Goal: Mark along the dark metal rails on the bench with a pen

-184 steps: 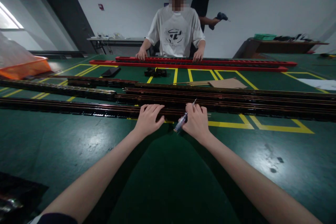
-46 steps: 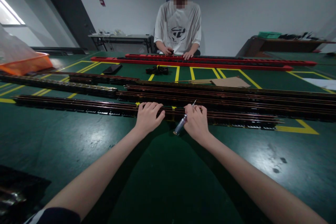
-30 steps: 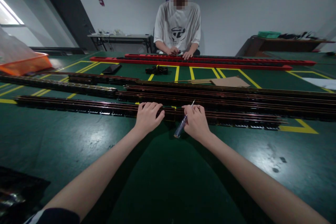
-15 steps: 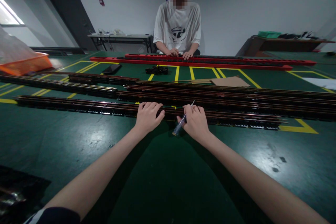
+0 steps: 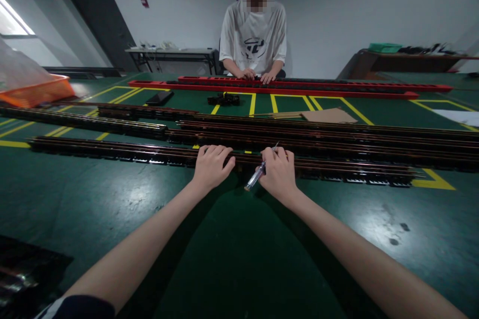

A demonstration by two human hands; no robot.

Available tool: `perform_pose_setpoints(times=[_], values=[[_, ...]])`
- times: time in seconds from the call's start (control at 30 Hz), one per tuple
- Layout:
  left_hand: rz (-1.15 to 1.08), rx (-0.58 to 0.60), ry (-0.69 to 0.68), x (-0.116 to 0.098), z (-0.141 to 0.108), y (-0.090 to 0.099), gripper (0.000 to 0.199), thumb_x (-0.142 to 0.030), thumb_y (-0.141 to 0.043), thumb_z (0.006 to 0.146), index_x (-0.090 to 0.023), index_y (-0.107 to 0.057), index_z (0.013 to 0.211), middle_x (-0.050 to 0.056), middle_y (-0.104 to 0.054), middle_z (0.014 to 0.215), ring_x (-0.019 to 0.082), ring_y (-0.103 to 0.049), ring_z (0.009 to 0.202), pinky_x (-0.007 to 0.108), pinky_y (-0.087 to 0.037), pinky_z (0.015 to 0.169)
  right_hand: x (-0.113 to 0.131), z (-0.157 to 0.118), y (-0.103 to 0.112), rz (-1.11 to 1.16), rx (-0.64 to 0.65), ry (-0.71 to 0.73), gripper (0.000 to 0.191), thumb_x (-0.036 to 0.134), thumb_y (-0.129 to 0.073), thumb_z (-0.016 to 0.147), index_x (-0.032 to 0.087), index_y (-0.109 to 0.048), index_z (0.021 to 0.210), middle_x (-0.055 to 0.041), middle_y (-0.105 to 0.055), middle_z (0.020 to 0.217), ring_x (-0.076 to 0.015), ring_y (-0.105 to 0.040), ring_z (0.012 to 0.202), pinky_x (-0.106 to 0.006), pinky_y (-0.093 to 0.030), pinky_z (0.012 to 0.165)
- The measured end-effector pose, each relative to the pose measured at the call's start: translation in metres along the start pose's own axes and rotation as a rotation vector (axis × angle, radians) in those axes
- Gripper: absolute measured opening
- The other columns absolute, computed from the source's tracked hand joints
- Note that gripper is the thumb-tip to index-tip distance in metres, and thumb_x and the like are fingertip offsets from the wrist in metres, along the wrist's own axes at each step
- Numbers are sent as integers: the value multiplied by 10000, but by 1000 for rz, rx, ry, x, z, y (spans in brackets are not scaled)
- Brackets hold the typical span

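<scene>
A long dark strip with copper-coloured rods point(image 5: 112, 148) lies crosswise on the green table in front of me. My left hand point(image 5: 212, 167) is curled over its far side, thumb toward me, gripping it near the middle. Just to the right, my right hand point(image 5: 279, 174) holds a small screwdriver with a clear handle point(image 5: 255, 176). Its handle points down toward me and its thin shaft sticks up past my knuckles. The fingers of that hand also rest on the strip, and their tips are hidden behind it.
More dark rodded strips point(image 5: 337, 134) lie beyond. Past them are a cardboard piece point(image 5: 329, 116), a black phone point(image 5: 160, 98), a black clump of parts point(image 5: 223, 99) and red rails point(image 5: 355, 93). A co-worker point(image 5: 253, 35) has both hands at the rails. An orange basket point(image 5: 37, 90) stands left.
The near strip has slid a little to the right, both ends having shifted. My hands stay almost in place, the right one slightly turned. The co-worker's hands look unchanged.
</scene>
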State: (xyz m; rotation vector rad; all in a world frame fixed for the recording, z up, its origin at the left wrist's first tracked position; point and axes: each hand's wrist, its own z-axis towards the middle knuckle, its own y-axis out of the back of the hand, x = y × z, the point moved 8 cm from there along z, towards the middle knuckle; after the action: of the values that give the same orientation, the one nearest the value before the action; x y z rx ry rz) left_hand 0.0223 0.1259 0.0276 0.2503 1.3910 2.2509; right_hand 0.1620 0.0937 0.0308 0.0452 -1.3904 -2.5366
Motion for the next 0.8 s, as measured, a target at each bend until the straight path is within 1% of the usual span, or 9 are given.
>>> perform_pose_setpoints(times=[0.13,0.27,0.4,0.53,0.63,0.8], values=[[6,0,-5,0,0,0,361,-351,-348,907,-199,-642,1054,75,-687,1054,253,-587,994,433,-360,914,-1,0,0,4,5,3,204,40,-468,701,155,-544,851,-112,-677,854,-277,-499,951,-390,-270,846],[0,-6,-5,0,0,0,360,-352,-349,905,-204,-643,1051,73,-689,1046,254,-588,986,433,-366,903,2,-1,-1,11,12,69,205,31,-445,735,158,-558,849,-109,-683,869,-267,-499,952,-377,-273,849],[4,-6,-12,0,0,-1,362,-351,-350,907,-196,-643,1053,77,-687,1049,253,-589,983,430,-369,899,1,-2,-1,9,22,104,208,32,-443,720,145,-565,845,-113,-680,885,-263,-506,949,-360,-280,844],[12,-11,-13,0,0,-1,356,-349,-351,910,-202,-642,1052,73,-689,1044,250,-591,975,430,-369,896,2,-2,0,34,33,135,197,85,-485,682,146,-564,851,-113,-676,898,-253,-516,900,-363,-284,846],[12,-14,-15,-1,0,0,348,-346,-353,910,-211,-643,1048,65,-690,1045,247,-592,970,424,-371,890,5,-3,1,47,23,173,213,129,-514,665,151,-565,871,-109,-672,902,-251,-515,898,-373,-274,866],[7,-9,-15,-1,0,-1,355,-346,-347,915,-204,-639,1057,69,-686,1057,249,-586,986,424,-371,888,4,-2,-1,3,-5,167,180,286,-525,791,148,-558,902,-121,-671,918,-269,-524,930,-394,-268,901]])
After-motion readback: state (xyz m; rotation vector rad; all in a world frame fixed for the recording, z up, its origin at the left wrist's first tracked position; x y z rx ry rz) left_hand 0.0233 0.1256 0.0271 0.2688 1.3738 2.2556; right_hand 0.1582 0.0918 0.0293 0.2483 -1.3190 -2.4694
